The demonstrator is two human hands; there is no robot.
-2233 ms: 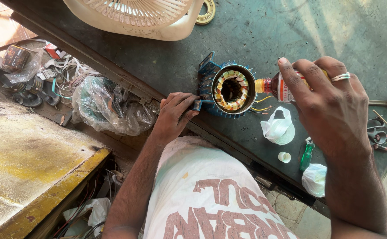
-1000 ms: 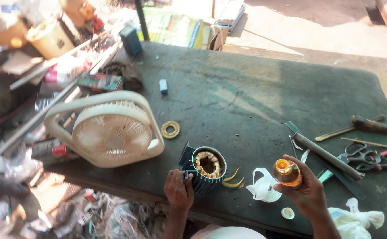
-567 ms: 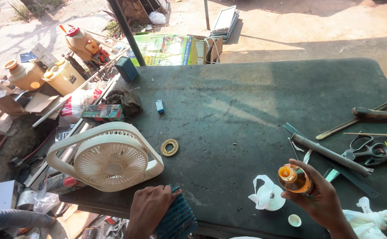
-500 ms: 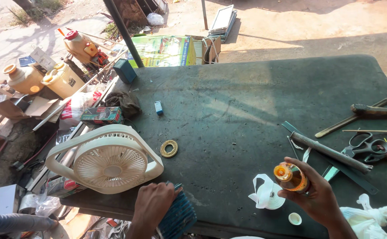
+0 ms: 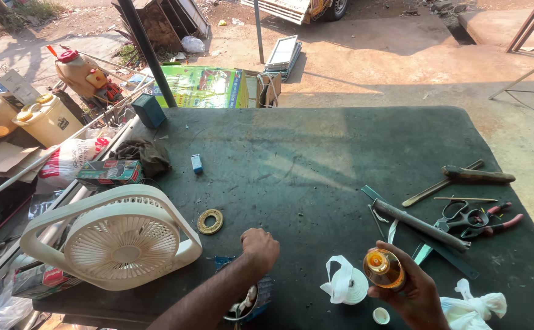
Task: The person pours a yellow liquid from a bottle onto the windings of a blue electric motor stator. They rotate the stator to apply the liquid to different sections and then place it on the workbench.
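Outdoors, at a dark green worktable (image 5: pixel 316 153) on sunlit dirt ground. At the near edge, left hand (image 5: pixel 259 249) curled into a fist over a round motor stator (image 5: pixel 248 299), the forearm hiding most of it; cannot tell whether the fingers actually clamp it. Just right of that, a white roll of tape (image 5: pixel 343 286), then right hand (image 5: pixel 410 293) wrapped tight around a small amber bottle (image 5: pixel 383 269) with its mouth uncovered, held above the near edge; a small white cap (image 5: pixel 381 315) lying beside the wrist. Toward the near right corner, a knotted white rag (image 5: pixel 474 305). At the near left corner, a cream table fan (image 5: pixel 111 238) lying face up, with a yellowish ring (image 5: pixel 210 221) just beside it. Along the right edge, a dark metal rod (image 5: pixel 428 225), scissors (image 5: pixel 462 215), red-handled pliers (image 5: pixel 493 221) and a long chisel-like tool (image 5: pixel 447 181). Farther in, a little blue block (image 5: pixel 197 163); at the far left corner, a crumpled dark cloth (image 5: pixel 141 154) and a dark teal box (image 5: pixel 149 110). Beyond the far edge, a green printed carton (image 5: pixel 203 85); off to the left, cream jugs (image 5: pixel 44 116).
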